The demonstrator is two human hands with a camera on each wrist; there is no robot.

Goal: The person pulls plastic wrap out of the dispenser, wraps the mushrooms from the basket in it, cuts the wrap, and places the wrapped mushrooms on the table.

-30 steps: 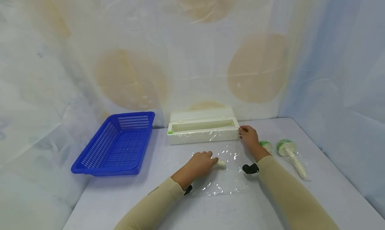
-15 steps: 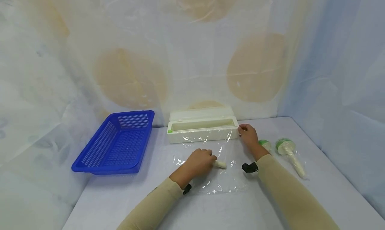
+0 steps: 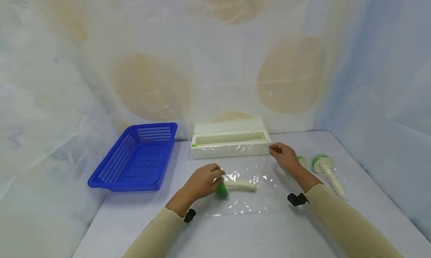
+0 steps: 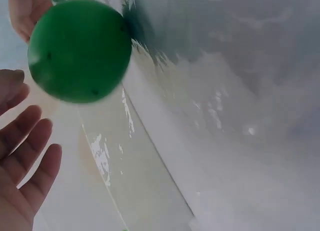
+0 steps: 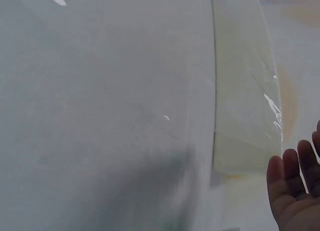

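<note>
A mushroom-shaped thing with a green domed cap (image 3: 221, 190) and a pale stem (image 3: 240, 185) lies on a clear sheet of plastic film (image 3: 249, 205). My left hand (image 3: 204, 180) is at its cap; in the left wrist view the fingers (image 4: 41, 173) are relaxed and spread, apart from the green cap (image 4: 80, 51). The film runs out from a long white film dispenser box (image 3: 232, 150), whose lid (image 3: 229, 126) stands raised. My right hand (image 3: 285, 157) is at the box's right end, its fingers loosely bent; the right wrist view shows nothing held between them.
To the right lies a film-wrapped mushroom-shaped piece (image 3: 324, 165), with another green cap (image 3: 301, 160) partly behind my right hand. A blue perforated basket (image 3: 165, 157) stands at the left. Patterned sheeting (image 3: 222, 63) walls the table's back and sides.
The mushroom-shaped thing has come down onto the film, its cap and stem now showing. My left hand has drawn left and loosened. My right hand has come slightly off the box's end.
</note>
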